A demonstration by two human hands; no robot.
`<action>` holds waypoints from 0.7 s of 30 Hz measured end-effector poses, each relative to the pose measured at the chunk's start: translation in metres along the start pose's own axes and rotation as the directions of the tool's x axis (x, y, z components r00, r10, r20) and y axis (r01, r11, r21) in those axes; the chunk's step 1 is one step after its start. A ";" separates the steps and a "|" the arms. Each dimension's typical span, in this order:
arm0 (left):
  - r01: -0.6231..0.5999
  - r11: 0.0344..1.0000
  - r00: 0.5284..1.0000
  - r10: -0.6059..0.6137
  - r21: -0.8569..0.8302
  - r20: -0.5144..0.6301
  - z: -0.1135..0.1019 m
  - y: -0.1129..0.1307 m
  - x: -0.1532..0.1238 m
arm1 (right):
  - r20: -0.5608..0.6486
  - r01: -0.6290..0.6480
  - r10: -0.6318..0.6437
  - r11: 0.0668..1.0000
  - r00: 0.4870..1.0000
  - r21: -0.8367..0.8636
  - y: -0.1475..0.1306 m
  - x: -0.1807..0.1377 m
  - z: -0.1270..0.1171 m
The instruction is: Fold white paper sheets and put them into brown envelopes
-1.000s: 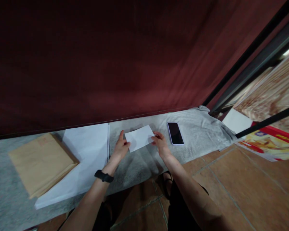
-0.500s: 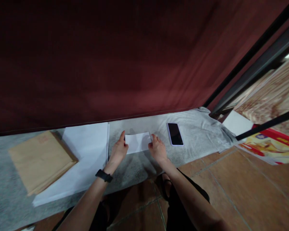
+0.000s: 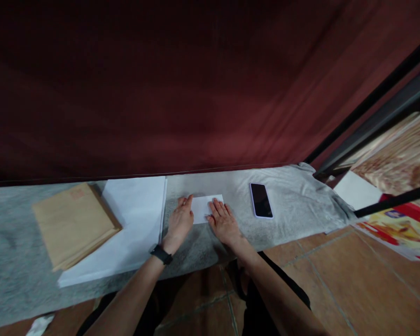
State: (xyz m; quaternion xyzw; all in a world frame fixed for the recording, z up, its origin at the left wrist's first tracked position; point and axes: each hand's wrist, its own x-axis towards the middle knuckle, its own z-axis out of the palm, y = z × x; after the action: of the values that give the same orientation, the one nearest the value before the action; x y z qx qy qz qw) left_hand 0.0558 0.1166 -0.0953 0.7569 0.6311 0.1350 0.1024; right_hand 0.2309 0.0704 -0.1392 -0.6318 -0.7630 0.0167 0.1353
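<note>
A small white piece of paper (image 3: 200, 208), seemingly folded, lies on the grey cloth in front of me. At its left edge is my left hand (image 3: 181, 219), fingers curled in and closed on the paper's end. My right hand (image 3: 224, 224) lies flat over the right part of the paper, fingers stretched out and palm down. To the right of that hand rests a phone (image 3: 261, 200) with a dark screen and a pale purple case. A stack of large white sheets (image 3: 140, 210) lies to the left of my left hand.
Brown paper envelopes (image 3: 75, 221) are piled partly on the white sheets. The grey cloth (image 3: 294, 205) covers a narrow bench against a dark red curtain (image 3: 196, 93). Dark metal bars (image 3: 374, 102) and a red and yellow box (image 3: 402, 228) are on the right, above floor tiles.
My right hand has gone from gripping the paper's right edge to lying flat on it. My left hand stays at the left edge. The view has shifted slightly.
</note>
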 end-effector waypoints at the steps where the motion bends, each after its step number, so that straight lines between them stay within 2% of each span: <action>1: -0.022 0.998 0.999 0.024 0.052 -0.033 0.002 0.003 -0.003 | 0.005 -0.003 0.003 1.000 1.000 -0.004 0.000 0.000 0.000; 4: -0.154 0.979 0.982 0.167 0.131 -0.093 0.016 0.016 -0.014 | 0.026 -0.003 0.003 1.000 1.000 -0.013 0.000 0.002 -0.001; 6: -0.287 0.952 0.954 0.294 0.107 -0.063 0.029 0.022 -0.019 | 0.040 0.006 -0.006 1.000 0.999 -0.021 0.000 0.003 -0.001; 8: -0.348 0.933 0.935 0.353 0.091 -0.040 0.040 0.024 -0.022 | 0.045 0.012 -0.011 0.999 0.999 -0.032 0.002 0.004 -0.001; 15: -0.334 0.930 0.939 0.342 0.153 -0.030 0.048 0.013 -0.021 | 0.012 -0.056 0.056 0.996 0.998 -0.068 0.015 0.009 -0.001; 21: -0.252 0.950 0.965 0.262 0.184 -0.030 0.046 0.000 -0.018 | 0.001 -0.064 0.065 0.996 0.998 -0.069 0.025 0.007 0.002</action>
State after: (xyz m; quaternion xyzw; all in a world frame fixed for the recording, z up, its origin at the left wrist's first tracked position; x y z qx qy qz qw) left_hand 0.0683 0.0991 -0.1404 0.8348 0.5393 0.1104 -0.0015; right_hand 0.2533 0.0825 -0.1443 -0.6604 -0.7426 -0.0042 0.1119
